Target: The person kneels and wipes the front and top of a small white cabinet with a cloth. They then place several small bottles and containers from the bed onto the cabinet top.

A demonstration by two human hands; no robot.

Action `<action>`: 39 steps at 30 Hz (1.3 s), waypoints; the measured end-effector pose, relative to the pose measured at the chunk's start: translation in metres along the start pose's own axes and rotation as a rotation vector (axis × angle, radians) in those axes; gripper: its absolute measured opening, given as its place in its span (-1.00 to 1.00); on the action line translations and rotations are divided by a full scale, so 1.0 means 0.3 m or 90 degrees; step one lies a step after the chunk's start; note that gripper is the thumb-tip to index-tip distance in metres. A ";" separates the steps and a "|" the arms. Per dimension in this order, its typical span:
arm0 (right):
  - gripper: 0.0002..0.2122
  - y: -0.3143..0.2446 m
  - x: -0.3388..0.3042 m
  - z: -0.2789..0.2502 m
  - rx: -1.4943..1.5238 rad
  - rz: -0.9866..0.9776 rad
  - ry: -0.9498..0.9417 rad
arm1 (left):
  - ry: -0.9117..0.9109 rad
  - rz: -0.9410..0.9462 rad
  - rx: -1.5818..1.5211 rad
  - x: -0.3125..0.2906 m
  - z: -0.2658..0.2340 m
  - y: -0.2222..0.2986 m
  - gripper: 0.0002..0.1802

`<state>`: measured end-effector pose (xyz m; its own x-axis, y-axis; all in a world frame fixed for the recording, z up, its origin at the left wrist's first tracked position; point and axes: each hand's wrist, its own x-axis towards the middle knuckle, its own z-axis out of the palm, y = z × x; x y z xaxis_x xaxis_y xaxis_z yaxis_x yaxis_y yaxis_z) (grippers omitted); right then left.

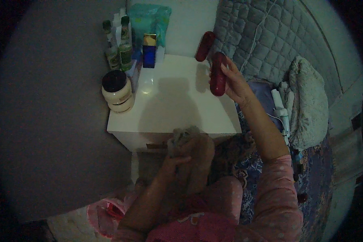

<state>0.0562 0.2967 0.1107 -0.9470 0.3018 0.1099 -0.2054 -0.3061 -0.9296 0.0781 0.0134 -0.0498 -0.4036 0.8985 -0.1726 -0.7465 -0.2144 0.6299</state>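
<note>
My right hand (234, 82) is closed around a dark red, glossy oblong case (218, 76), held upright above the right side of a white cabinet top (173, 109). Just behind it, at the cabinet's back right corner, stands a second dark red oblong case (205, 46). Low in front of the cabinet, near my lap, my left hand (174, 163) grips a crumpled greyish cloth (183, 137). Dim light blurs the cloth's details, and some of the left fingers are hard to make out.
Cream jars (117, 90), one with a black lid, stand on the cabinet's left edge. Behind them are green-labelled bottles (125, 56), a blue box with a gold top (149, 52) and a teal packet (153, 20). A quilted grey cover (262, 40) and a bundled blanket (308, 105) lie right.
</note>
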 end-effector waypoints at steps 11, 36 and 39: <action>-0.28 -0.058 -0.088 0.046 -0.373 -0.047 0.046 | -0.032 0.053 0.095 -0.035 0.071 0.072 -0.30; -0.49 0.025 -0.030 0.005 0.081 0.104 0.079 | -0.053 0.057 0.034 -0.022 0.048 0.059 -0.32; -0.46 0.005 -0.067 0.062 -0.099 0.032 0.064 | -0.047 0.057 0.076 -0.010 0.040 0.050 -0.31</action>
<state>0.0703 0.2733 0.1136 -0.9243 0.3802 0.0336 -0.1102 -0.1816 -0.9772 0.0744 0.0119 -0.0308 -0.4222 0.9046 -0.0591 -0.6399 -0.2512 0.7262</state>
